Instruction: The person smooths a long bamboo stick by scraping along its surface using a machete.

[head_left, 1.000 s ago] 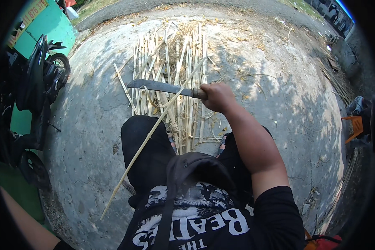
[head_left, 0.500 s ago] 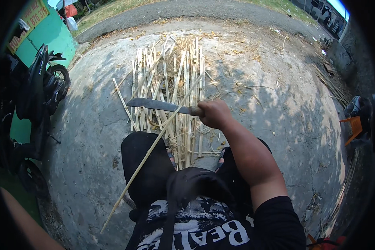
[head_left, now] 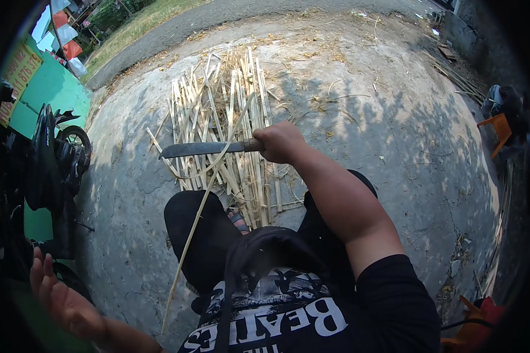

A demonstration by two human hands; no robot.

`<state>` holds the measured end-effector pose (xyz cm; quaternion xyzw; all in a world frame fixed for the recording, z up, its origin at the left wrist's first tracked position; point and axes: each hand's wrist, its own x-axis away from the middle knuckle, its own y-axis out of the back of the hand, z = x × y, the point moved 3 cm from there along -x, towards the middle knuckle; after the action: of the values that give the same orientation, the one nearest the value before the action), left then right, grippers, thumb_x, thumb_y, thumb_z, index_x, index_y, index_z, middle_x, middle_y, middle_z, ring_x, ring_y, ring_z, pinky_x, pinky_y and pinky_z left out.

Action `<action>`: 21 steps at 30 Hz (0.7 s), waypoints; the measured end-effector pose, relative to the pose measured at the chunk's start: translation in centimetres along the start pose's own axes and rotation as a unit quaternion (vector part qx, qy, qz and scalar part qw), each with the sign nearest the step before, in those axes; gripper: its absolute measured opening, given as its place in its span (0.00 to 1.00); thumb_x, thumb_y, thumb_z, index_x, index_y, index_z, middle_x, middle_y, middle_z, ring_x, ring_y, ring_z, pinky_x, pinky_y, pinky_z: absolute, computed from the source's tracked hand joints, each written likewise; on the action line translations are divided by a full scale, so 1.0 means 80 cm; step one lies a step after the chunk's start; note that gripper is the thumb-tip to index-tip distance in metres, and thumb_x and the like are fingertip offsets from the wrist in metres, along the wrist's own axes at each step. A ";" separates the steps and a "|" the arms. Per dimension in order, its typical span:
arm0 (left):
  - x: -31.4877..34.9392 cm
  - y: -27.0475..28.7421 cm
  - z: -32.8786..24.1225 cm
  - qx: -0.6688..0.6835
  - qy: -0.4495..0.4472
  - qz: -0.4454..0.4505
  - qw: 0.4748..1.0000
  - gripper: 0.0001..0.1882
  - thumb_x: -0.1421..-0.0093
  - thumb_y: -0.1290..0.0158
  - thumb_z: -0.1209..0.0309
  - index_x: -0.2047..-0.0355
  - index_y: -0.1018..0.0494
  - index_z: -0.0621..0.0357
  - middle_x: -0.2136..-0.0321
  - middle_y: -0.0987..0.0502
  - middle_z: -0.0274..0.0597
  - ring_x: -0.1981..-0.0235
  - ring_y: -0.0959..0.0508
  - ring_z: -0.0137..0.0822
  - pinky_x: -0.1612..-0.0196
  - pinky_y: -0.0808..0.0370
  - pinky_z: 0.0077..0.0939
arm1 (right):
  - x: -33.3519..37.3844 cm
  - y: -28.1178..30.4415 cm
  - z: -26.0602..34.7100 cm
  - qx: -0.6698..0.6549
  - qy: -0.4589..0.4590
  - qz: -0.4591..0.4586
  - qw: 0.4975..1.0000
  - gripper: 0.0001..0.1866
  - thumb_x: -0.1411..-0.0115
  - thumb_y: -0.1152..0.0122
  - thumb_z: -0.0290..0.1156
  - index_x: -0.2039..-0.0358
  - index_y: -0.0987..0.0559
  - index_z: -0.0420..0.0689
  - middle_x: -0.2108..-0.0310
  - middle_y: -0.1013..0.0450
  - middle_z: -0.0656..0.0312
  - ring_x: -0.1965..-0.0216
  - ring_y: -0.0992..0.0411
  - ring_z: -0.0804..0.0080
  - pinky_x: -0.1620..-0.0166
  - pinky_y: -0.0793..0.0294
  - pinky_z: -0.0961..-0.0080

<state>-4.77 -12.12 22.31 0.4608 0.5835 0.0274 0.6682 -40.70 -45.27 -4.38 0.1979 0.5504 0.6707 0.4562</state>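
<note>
My right hand (head_left: 281, 142) is wrapped around the short wooden handle of a machete (head_left: 201, 149). Its dark blade lies level, pointing left, above a pile of split bamboo strips (head_left: 254, 182) on the ground. A long, thin bamboo strip (head_left: 189, 254) crosses at the blade near the handle and slants down past my left knee. By the blade, a thin sliver curves away to the left. My left hand (head_left: 68, 300) is out at the lower left, palm up and fingers apart, holding nothing and well away from the long strip.
Concrete ground (head_left: 388, 194) spreads around my feet, with leaves and shavings scattered on it. A dark motorbike (head_left: 53, 159) stands at the left by a green wall (head_left: 62, 88). More long strips (head_left: 453, 73) lie along the right edge, near an orange plastic chair (head_left: 500, 132).
My left hand has come up into view, opened. The machete sits slightly further left in the picture. The long strip's lower end has swung right, and its upper part now bends near the blade.
</note>
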 end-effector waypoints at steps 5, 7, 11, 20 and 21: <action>0.227 -0.169 0.067 -0.074 0.439 0.258 0.857 0.39 0.34 0.45 0.43 0.37 0.34 0.63 0.37 0.34 0.57 0.37 0.31 0.52 0.35 0.35 0.42 | 0.008 0.002 -0.028 0.026 -0.057 0.047 0.997 0.07 0.48 0.36 0.34 0.66 0.18 0.53 0.68 0.19 0.58 0.63 0.19 0.54 0.60 0.20 0.56; 0.244 -0.180 0.059 -0.066 0.447 0.274 0.849 0.36 0.33 0.45 0.45 0.39 0.32 0.64 0.41 0.30 0.58 0.41 0.26 0.51 0.40 0.30 0.39 | 0.010 0.005 -0.032 0.033 -0.059 0.043 0.997 0.07 0.47 0.37 0.34 0.66 0.18 0.53 0.68 0.19 0.58 0.63 0.19 0.54 0.60 0.20 0.56; 0.229 -0.189 0.038 0.042 0.469 0.260 0.843 0.26 0.28 0.50 0.52 0.47 0.26 0.67 0.65 0.20 0.46 0.69 0.21 0.38 0.63 0.24 0.33 | 0.010 0.011 -0.024 0.030 -0.068 0.006 0.997 0.06 0.47 0.36 0.34 0.67 0.18 0.52 0.70 0.19 0.57 0.64 0.19 0.53 0.60 0.21 0.55; 0.261 -0.221 -0.009 -0.010 0.466 0.306 0.830 0.24 0.25 0.58 0.56 0.71 0.30 0.64 0.80 0.26 0.55 0.76 0.22 0.55 0.72 0.30 0.43 | 0.006 0.039 -0.004 0.037 -0.046 -0.020 0.998 0.05 0.46 0.36 0.34 0.68 0.18 0.51 0.72 0.20 0.57 0.65 0.20 0.53 0.61 0.21 0.55; 0.261 -0.222 -0.009 -0.009 0.468 0.309 0.828 0.24 0.25 0.58 0.56 0.71 0.30 0.64 0.80 0.26 0.55 0.76 0.22 0.55 0.72 0.30 0.43 | 0.009 0.042 -0.001 0.033 -0.049 -0.018 0.998 0.06 0.46 0.36 0.34 0.68 0.18 0.51 0.72 0.20 0.57 0.65 0.20 0.53 0.61 0.21 0.55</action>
<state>-7.65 -9.89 -4.83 0.5430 0.6527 0.4504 0.2762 -42.46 -44.67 -1.52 0.2356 0.5525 0.6335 0.4877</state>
